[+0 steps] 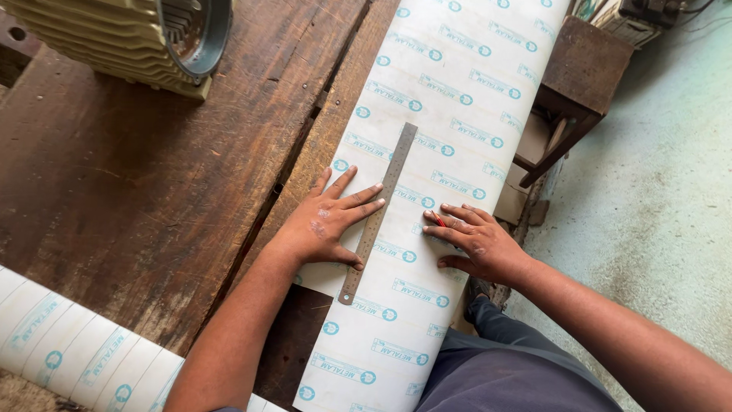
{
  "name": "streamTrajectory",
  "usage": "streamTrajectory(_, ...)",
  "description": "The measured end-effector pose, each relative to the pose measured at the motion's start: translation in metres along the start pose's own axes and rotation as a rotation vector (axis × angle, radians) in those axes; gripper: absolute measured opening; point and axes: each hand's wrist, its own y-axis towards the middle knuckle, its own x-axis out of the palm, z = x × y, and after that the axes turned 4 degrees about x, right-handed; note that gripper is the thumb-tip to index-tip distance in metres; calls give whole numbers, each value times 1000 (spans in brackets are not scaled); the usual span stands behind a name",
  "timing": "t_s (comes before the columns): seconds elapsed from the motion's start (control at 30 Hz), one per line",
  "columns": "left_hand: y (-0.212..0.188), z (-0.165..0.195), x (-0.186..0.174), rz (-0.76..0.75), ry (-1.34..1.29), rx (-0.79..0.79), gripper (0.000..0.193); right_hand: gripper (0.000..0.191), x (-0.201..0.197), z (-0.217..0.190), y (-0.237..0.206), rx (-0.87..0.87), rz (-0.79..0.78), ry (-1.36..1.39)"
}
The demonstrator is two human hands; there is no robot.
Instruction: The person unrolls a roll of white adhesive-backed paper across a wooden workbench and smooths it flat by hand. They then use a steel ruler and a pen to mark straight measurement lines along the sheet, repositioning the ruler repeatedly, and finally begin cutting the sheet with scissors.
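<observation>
Left hand (pixel 329 221) spread flat pinning steel ruler (pixel 379 211) on white sheet (pixel 450 114); right hand (pixel 473 243) flat over red pencil (pixel 438 220); advisable: firm, even pressure against slip.

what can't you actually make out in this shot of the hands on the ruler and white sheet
- Head view: the red thing under the right hand is mostly hidden by the fingers; its kind is unclear.
- Ruler markings are too small to read, and the left hand covers part of its edge.
- The white sheet is cut off at the top and bottom edges.
- The motor is cut off at the top edge.
</observation>
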Motion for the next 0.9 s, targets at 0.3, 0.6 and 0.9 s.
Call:
streamTrajectory(0.3, -1, -4, 6, 96, -57, 39, 120, 80, 3, -1, -1, -5, 15, -11)
streamTrajectory(0.6, 0, -5, 10, 102, -83, 45, 124, 78, -1, -6, -2, -2, 30, -38)
streamTrajectory(0.9, -2, -5, 7, 118, -68, 67, 126, 27, -14, -14, 11, 121, 263, 226)
